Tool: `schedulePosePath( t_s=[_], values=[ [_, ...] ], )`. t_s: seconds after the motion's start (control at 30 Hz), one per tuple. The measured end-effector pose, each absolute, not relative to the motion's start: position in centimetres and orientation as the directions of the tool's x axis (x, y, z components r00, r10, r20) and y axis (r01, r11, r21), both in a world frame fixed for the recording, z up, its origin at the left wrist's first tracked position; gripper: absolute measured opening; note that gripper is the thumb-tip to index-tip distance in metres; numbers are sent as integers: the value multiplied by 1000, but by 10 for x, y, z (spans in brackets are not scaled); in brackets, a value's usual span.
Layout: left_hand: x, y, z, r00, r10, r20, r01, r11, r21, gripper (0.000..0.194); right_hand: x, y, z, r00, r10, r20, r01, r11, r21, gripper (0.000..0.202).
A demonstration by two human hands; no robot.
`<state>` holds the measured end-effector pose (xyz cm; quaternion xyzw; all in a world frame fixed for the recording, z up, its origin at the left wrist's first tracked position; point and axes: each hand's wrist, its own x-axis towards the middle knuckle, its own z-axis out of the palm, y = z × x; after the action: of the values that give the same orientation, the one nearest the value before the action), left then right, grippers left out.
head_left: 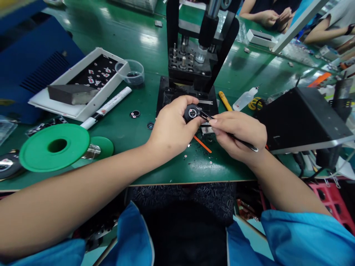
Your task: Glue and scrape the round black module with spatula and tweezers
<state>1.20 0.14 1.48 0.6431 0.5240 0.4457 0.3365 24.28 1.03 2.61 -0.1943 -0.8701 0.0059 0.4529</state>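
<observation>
My left hand (173,127) is closed around a small black round part (191,112) with a pale ring and tiny dots on its face. In my right hand (241,135) is a pair of dark tweezers (238,139), their tips touching or very near the part's right side. Both hands are just in front of a black press (190,68) with a metal plunger. Beneath them lie an orange stick (203,144) and small dark scraps on the green table. Two small round pieces, one a dark ring (135,114), lie left of my left hand.
At left are a solder spool (55,147), a white tray (83,114) with small parts and a grey block, a clear cup (134,72) and a white marker (115,100). To the right are a yellow-handled tool (225,100), a bottle (245,99) and a black box (305,114). Co-workers' hands (277,17) show beyond.
</observation>
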Motion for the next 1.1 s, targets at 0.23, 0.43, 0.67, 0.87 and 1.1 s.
schedulePosePath(
  t_s=[0.23, 0.43, 0.67, 0.87, 1.1],
  values=[
    [15, 1, 15, 17, 983, 180, 362, -174, 916, 42, 246, 8, 21, -562, 306, 769, 354, 929, -111, 24],
    [19, 4, 15, -1, 994, 110, 287, -105, 952, 42, 244, 9, 21, -592, 244, 768, 361, 932, -17, 24],
    [18, 5, 17, -1, 997, 79, 256, -76, 964, 46, 245, 9, 21, -581, 248, 775, 358, 933, -30, 26],
    [16, 4, 21, 6, 994, 109, 251, -107, 962, 42, 245, 8, 24, -546, 257, 797, 354, 933, -59, 21],
    [14, 3, 18, 24, 977, 213, 313, -210, 926, 45, 244, 8, 25, -542, 288, 790, 349, 932, -100, 22]
  ],
)
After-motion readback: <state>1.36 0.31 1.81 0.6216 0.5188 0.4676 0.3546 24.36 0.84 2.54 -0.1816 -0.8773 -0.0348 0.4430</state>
